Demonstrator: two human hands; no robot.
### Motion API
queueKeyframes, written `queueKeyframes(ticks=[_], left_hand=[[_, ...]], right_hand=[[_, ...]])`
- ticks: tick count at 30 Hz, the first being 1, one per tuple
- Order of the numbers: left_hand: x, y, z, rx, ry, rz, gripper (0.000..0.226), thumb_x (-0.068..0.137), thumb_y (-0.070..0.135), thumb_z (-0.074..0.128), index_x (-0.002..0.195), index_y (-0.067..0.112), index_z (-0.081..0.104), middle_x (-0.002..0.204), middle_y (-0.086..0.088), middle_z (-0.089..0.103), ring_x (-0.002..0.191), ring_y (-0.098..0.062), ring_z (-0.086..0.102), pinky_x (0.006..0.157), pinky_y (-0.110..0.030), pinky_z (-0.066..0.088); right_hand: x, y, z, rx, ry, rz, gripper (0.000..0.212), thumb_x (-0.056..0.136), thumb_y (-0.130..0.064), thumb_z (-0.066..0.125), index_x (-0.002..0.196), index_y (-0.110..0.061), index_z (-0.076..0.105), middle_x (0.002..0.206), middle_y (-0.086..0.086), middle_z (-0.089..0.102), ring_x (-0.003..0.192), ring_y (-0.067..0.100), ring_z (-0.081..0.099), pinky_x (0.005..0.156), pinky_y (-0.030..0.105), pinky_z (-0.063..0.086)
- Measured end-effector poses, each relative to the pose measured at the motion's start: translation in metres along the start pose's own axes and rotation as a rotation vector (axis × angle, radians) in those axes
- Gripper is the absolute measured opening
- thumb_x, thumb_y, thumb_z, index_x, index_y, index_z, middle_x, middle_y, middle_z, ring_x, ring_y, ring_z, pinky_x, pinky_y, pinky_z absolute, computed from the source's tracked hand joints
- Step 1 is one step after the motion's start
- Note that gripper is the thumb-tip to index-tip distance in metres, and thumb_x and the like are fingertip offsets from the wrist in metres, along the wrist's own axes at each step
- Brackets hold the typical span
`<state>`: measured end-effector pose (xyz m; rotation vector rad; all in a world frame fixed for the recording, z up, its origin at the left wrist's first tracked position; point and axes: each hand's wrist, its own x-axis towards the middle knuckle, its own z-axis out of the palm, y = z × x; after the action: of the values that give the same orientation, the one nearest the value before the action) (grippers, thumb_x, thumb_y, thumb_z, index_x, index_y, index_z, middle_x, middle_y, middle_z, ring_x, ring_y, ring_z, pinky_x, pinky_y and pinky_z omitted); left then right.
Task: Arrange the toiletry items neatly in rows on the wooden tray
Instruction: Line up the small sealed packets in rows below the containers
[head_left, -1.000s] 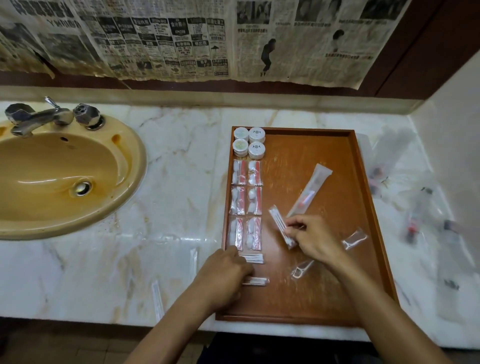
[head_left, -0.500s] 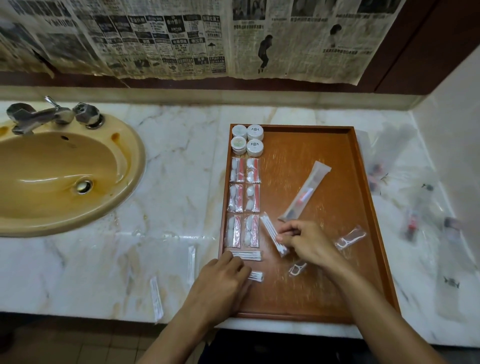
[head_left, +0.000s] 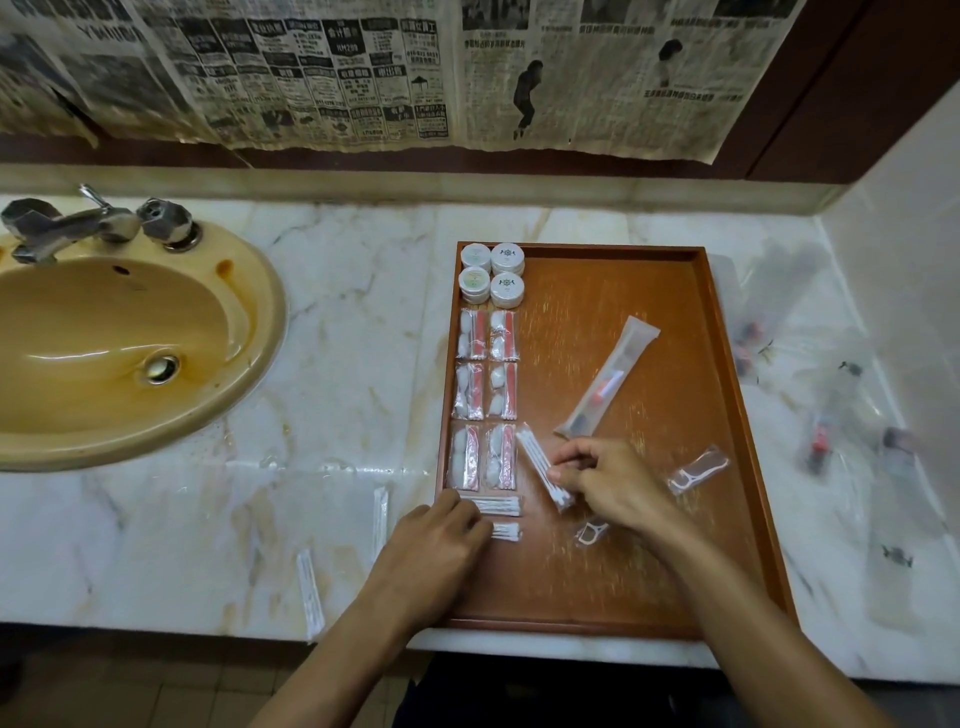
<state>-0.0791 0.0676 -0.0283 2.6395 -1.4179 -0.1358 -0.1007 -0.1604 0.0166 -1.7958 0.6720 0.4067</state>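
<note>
Between right fingertips, swab packet

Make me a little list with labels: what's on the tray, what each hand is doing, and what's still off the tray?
tray: wooden tray on the marble counter
lined up: four round white tubs, then six pink-and-white packets in pairs along the left side
left hand: left hand rests on two cotton swab packets near the front left
right hand: right hand pinches a slanted swab packet
loose on tray: toothbrush pack, two floss pick packets
off tray: thin packets on the counter; blurry clear wrappers to the right
</note>
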Motion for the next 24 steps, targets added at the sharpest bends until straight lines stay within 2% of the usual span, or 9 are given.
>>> queueKeyframes(ticks=[2,5,11,15,17,20,22,24], left_hand=[[0.001,-0.001,0.000,0.007,0.000,0.007,0.019,0.066,0.009,0.076,0.078,0.016,0.063,0.079,-0.001,0.059,0.076,-0.023,0.053,0.047,-0.033,0.043],[0.003,-0.002,0.000,0.020,-0.009,0.007,0.019,0.067,0.010,0.076,0.076,0.016,0.061,0.079,-0.001,0.057,0.075,-0.023,0.053,0.046,-0.033,0.041],[0.005,-0.002,0.000,0.023,-0.001,0.005,0.019,0.068,0.010,0.076,0.075,0.016,0.059,0.078,-0.002,0.057,0.075,-0.023,0.051,0.045,-0.033,0.040],[0.004,-0.003,0.000,0.002,0.011,0.000,0.015,0.071,0.014,0.074,0.074,0.017,0.059,0.079,-0.001,0.057,0.075,-0.023,0.051,0.045,-0.033,0.041],[0.004,-0.004,-0.004,-0.021,0.040,-0.007,0.008,0.080,0.021,0.067,0.076,0.018,0.061,0.080,0.001,0.058,0.077,-0.021,0.052,0.047,-0.032,0.042],[0.006,-0.011,-0.012,-0.049,0.091,-0.081,0.019,0.089,0.033,0.053,0.085,0.021,0.066,0.084,0.005,0.061,0.081,-0.016,0.054,0.049,-0.030,0.046],[0.013,-0.021,-0.015,-0.048,0.138,-0.191,0.023,0.092,0.034,0.050,0.087,0.020,0.067,0.082,0.005,0.062,0.079,-0.017,0.056,0.047,-0.030,0.046],[0.022,-0.030,-0.016,-0.043,0.183,-0.343,0.020,0.092,0.033,0.053,0.093,0.019,0.067,0.081,0.003,0.063,0.077,-0.021,0.059,0.047,-0.031,0.044]], right_hand=[[0.000,0.001,0.000,-0.013,0.003,-0.007,0.009,0.084,-0.008,0.071,0.089,-0.016,0.070,0.108,-0.003,0.066,0.078,0.010,0.064,0.076,0.029,0.056],[0.003,0.004,0.002,-0.031,0.008,-0.031,0.008,0.084,-0.008,0.071,0.090,-0.014,0.070,0.124,-0.004,0.060,0.075,0.003,0.063,0.069,0.018,0.052],[0.003,0.003,0.003,-0.043,0.009,-0.035,0.010,0.084,-0.008,0.070,0.092,-0.014,0.070,0.131,0.000,0.058,0.078,0.003,0.063,0.070,0.017,0.052],[0.003,0.004,0.004,-0.076,0.000,-0.061,0.010,0.084,-0.009,0.071,0.090,-0.018,0.070,0.137,-0.001,0.054,0.084,0.000,0.060,0.075,0.017,0.050],[0.003,0.005,0.005,-0.088,-0.011,-0.073,0.011,0.084,-0.010,0.071,0.090,-0.018,0.071,0.132,-0.001,0.057,0.084,0.002,0.062,0.078,0.022,0.052],[0.000,0.004,0.006,-0.097,-0.021,-0.087,0.017,0.083,-0.009,0.071,0.081,-0.025,0.069,0.100,-0.002,0.070,0.081,0.008,0.064,0.084,0.034,0.055],[-0.002,0.004,0.008,-0.132,-0.015,-0.114,0.020,0.084,-0.010,0.071,0.078,-0.029,0.068,0.087,-0.006,0.069,0.081,0.008,0.064,0.083,0.033,0.055],[-0.005,0.007,0.011,-0.194,-0.010,-0.150,0.018,0.085,-0.013,0.070,0.080,-0.030,0.068,0.083,-0.010,0.068,0.077,0.004,0.062,0.075,0.025,0.053]])
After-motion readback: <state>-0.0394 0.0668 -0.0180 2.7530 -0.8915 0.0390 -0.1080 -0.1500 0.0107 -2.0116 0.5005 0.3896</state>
